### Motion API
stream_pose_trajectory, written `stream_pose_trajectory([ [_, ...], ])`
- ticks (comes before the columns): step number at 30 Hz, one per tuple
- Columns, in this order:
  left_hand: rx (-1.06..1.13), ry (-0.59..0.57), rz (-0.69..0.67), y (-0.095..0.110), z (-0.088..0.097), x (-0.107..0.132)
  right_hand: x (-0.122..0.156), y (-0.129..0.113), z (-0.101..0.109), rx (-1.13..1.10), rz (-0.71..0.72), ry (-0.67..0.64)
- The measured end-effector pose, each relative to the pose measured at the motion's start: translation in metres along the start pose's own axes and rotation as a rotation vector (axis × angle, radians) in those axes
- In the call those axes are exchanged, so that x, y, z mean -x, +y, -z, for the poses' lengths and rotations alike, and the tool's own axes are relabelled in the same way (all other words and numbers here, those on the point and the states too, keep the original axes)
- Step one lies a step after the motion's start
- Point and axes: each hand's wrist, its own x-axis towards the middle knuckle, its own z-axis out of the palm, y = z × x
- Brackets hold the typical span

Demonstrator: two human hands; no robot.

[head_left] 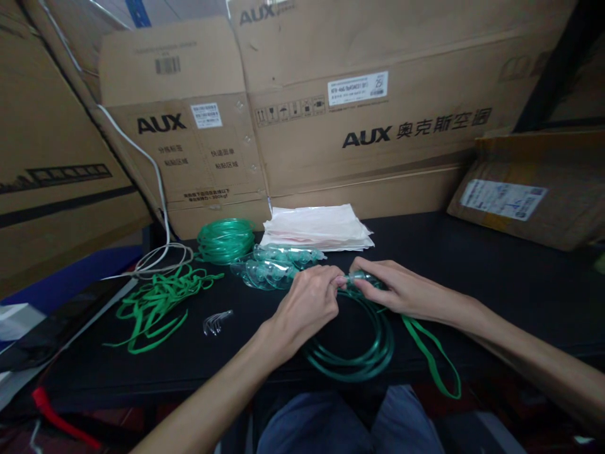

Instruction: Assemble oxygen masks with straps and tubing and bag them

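Observation:
My left hand (312,293) is closed, pinching the end of a clear green tube (387,347) whose coil hangs below both hands over the black table. Close against it, my right hand (401,287) grips a clear green plastic mask (366,277), mostly hidden by the fingers. Tube and mask meet between the fingertips; how far they are joined cannot be seen. A green elastic strap (437,369) trails from under my right hand toward the table's front edge. Just beyond my left hand lie several similar clear green masks (267,271).
On the black table (265,334) are a bundle of green tubing (225,241), loose green straps (161,302), several small metal strips (217,323) and a stack of white packets (314,227). Large cardboard boxes (302,145) wall the back. Another carton (529,189) stands at right.

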Motion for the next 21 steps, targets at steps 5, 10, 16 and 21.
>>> stream_pose_trajectory([
  [5, -0.043, -0.032, -0.050, 0.003, 0.003, -0.001, -0.001, -0.001, 0.006, 0.000, -0.041, -0.040],
  [10, -0.089, -0.004, -0.052, 0.007, 0.008, 0.004, 0.001, -0.001, 0.014, -0.053, -0.104, -0.055],
  [16, -0.021, -0.217, -0.051, -0.002, 0.020, 0.004, 0.009, -0.001, 0.024, -0.175, -0.148, -0.043],
  [21, 0.018, -0.388, -0.107, -0.001, 0.022, -0.010, 0.016, 0.003, 0.024, -0.356, -0.160, -0.044],
])
